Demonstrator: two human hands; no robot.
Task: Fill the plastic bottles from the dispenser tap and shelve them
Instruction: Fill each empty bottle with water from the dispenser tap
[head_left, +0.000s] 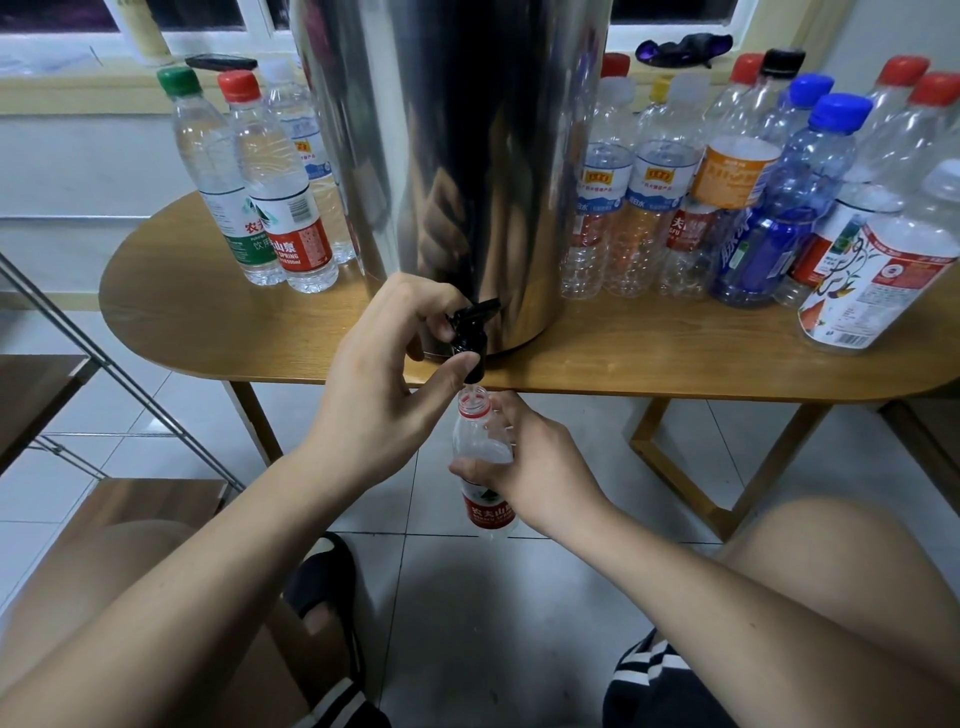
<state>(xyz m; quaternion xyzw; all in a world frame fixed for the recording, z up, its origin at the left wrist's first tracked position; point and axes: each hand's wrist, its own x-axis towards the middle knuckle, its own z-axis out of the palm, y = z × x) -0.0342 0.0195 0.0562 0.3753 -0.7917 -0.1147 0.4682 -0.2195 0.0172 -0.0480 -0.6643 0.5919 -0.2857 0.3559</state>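
A tall steel dispenser (457, 156) stands on the wooden table (649, 358), its black tap (474, 332) hanging over the front edge. My left hand (389, 374) grips the tap, fingers curled over its lever and thumb under the spout. Right below the spout my right hand (524, 462) holds an uncapped clear bottle with a red label (480, 457) upright by its middle. Three capped bottles (270, 182) that look full stand left of the dispenser. Several capped bottles, most looking empty (727, 197), crowd the table to its right.
A metal-framed rack with wooden shelves (67, 395) stands at the left, low beside my left knee. My knees and a black sandal (322, 577) are over the tiled floor. A window sill (78, 88) runs behind the table.
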